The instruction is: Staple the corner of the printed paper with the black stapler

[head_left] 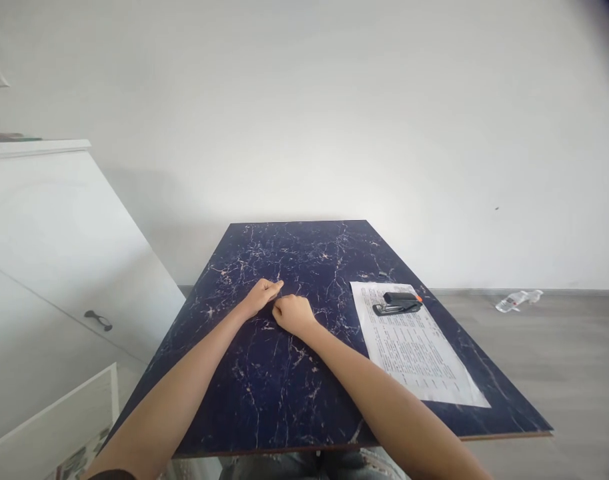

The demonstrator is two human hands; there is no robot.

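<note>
My left hand (262,296) rests over the middle of the dark blue marbled table (264,393), thumb and fingers pressed together and pointing right. Just beside it, my right hand (295,315) is curled into a fist, knuckles up. A narrow gap shows between the two hands. Whatever either one may hold is hidden by the fingers. To the right of my right forearm lies a printed sheet of paper (419,360). A black stapler (398,303) with an orange bit at its end sits on the sheet's far part.
A small dark piece (383,273) lies beyond the paper's far edge. At left stands a white cabinet (49,227) with a dark handle (99,320). A crumpled clear plastic wrapper (518,301) is on the grey floor at right. The white wall (304,120) rises behind the table.
</note>
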